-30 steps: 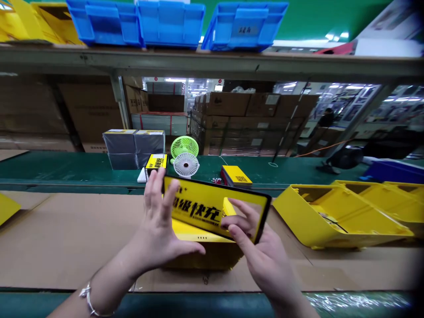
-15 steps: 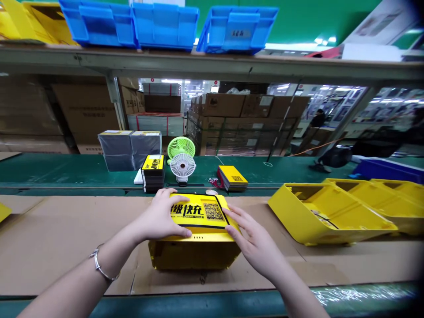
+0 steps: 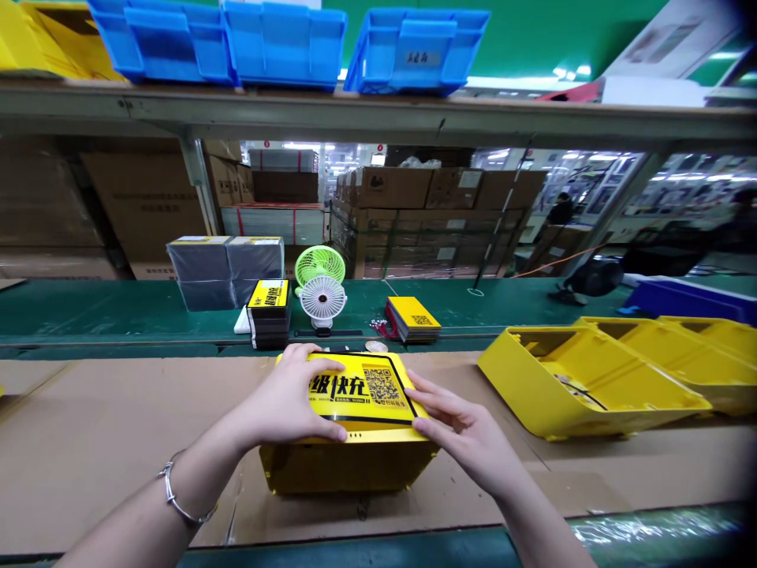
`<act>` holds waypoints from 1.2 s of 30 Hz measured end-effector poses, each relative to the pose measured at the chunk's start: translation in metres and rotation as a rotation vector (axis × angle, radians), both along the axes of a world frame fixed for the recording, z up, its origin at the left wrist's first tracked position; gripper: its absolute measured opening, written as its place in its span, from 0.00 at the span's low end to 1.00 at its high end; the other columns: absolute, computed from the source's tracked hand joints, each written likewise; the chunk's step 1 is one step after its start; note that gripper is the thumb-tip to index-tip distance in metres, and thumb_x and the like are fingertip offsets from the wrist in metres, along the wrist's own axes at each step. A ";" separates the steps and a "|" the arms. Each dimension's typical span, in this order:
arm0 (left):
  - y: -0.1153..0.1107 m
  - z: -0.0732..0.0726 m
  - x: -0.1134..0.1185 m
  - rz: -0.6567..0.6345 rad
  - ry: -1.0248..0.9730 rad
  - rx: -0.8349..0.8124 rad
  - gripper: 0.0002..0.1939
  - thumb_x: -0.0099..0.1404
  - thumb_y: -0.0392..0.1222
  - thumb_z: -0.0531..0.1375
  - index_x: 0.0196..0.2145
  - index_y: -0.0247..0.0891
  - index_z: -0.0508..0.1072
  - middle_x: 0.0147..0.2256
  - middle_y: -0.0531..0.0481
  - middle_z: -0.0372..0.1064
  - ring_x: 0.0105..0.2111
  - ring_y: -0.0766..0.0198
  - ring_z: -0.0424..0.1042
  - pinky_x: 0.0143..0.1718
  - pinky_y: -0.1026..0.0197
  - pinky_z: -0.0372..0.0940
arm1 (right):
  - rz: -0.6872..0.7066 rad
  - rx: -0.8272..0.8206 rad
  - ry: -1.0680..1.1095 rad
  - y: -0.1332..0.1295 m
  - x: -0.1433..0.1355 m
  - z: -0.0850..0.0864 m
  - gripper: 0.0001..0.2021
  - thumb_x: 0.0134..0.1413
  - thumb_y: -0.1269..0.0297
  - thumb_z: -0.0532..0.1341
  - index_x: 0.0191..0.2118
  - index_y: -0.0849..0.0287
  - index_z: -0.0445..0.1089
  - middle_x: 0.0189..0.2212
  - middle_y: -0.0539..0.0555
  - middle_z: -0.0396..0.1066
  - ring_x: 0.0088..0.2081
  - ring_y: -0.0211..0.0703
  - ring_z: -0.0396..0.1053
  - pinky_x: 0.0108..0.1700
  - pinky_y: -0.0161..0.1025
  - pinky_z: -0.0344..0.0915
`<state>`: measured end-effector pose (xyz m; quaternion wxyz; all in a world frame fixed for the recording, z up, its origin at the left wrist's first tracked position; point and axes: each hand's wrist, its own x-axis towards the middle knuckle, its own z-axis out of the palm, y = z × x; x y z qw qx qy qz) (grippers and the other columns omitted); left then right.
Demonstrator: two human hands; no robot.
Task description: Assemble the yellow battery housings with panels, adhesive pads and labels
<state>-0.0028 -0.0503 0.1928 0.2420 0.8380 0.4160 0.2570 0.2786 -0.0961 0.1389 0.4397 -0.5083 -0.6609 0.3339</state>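
The left hand (image 3: 301, 402) has its fingers spread over the printed panel (image 3: 355, 386). The right hand (image 3: 458, 422) pinches its other end. Under the fingers sits the yellow case (image 3: 348, 469).

Shelf (image 3: 378, 118): blue bins (image 3: 284, 47), top left to centre
Bench (image 3: 461, 308): fans (image 3: 322, 298), centre
Cardboard (image 3: 130, 442): yellow shells (image 3: 348, 471), lower centre and right

Three blue plastic bins (image 3: 287, 47) were lined up on an overhead shelf (image 3: 307, 114). On the green worktop (image 3: 497, 312), a round white fan (image 3: 322, 298) was placed before a lime-green fan (image 3: 322, 260). Behind, brown cardboard cartons (image 3: 396, 188) were stacked; a black fan (image 3: 597, 276) was seen near a dark-blue plastic container (image 3: 691, 300).
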 end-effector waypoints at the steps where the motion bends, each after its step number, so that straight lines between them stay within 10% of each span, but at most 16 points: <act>1: 0.000 0.001 0.001 -0.017 0.014 0.003 0.44 0.33 0.62 0.68 0.50 0.49 0.68 0.54 0.42 0.55 0.57 0.42 0.51 0.55 0.39 0.51 | 0.011 -0.012 0.010 0.000 0.000 0.001 0.21 0.46 0.56 0.65 0.47 0.55 0.71 0.58 0.57 0.58 0.58 0.55 0.56 0.59 0.53 0.55; 9: -0.004 -0.014 -0.017 -0.044 0.075 -0.010 0.40 0.47 0.61 0.62 0.57 0.54 0.58 0.63 0.48 0.45 0.63 0.46 0.41 0.59 0.37 0.26 | 0.039 -0.066 -0.259 0.003 -0.001 0.031 0.24 0.43 0.53 0.66 0.49 0.52 0.69 0.60 0.55 0.53 0.60 0.57 0.52 0.60 0.58 0.49; 13: -0.010 -0.026 -0.043 -0.009 -0.067 -0.162 0.40 0.53 0.55 0.61 0.61 0.52 0.50 0.65 0.51 0.38 0.64 0.50 0.34 0.61 0.41 0.32 | 0.194 -0.012 -0.265 0.017 0.008 0.032 0.40 0.40 0.55 0.68 0.60 0.45 0.52 0.64 0.51 0.43 0.63 0.55 0.41 0.61 0.57 0.48; 16: -0.013 -0.028 -0.054 0.030 -0.068 -0.218 0.40 0.56 0.54 0.59 0.62 0.51 0.44 0.65 0.53 0.33 0.64 0.53 0.29 0.62 0.43 0.32 | 0.311 -0.055 -0.133 0.039 0.012 0.029 0.44 0.37 0.56 0.69 0.61 0.47 0.51 0.62 0.54 0.49 0.59 0.54 0.54 0.57 0.52 0.58; 23: -0.012 -0.024 -0.027 0.094 0.014 -0.070 0.36 0.59 0.56 0.55 0.61 0.45 0.50 0.64 0.50 0.37 0.64 0.53 0.32 0.62 0.46 0.31 | -0.105 0.058 -0.507 0.080 -0.034 0.031 0.19 0.58 0.54 0.51 0.43 0.58 0.73 0.42 0.59 0.72 0.43 0.52 0.70 0.47 0.50 0.66; 30: -0.008 -0.020 0.014 -0.073 0.124 0.049 0.41 0.57 0.63 0.53 0.62 0.42 0.46 0.64 0.46 0.37 0.64 0.51 0.36 0.62 0.45 0.32 | 0.278 0.264 -0.843 0.039 -0.080 0.035 0.33 0.58 0.47 0.48 0.64 0.59 0.44 0.64 0.56 0.39 0.64 0.52 0.38 0.63 0.52 0.42; 36: -0.005 -0.014 -0.028 -0.021 0.333 0.027 0.40 0.60 0.64 0.47 0.63 0.45 0.40 0.65 0.49 0.33 0.64 0.55 0.36 0.62 0.48 0.36 | 0.215 0.082 -0.932 0.031 -0.031 0.042 0.36 0.57 0.41 0.45 0.65 0.55 0.38 0.65 0.51 0.33 0.65 0.51 0.34 0.64 0.51 0.40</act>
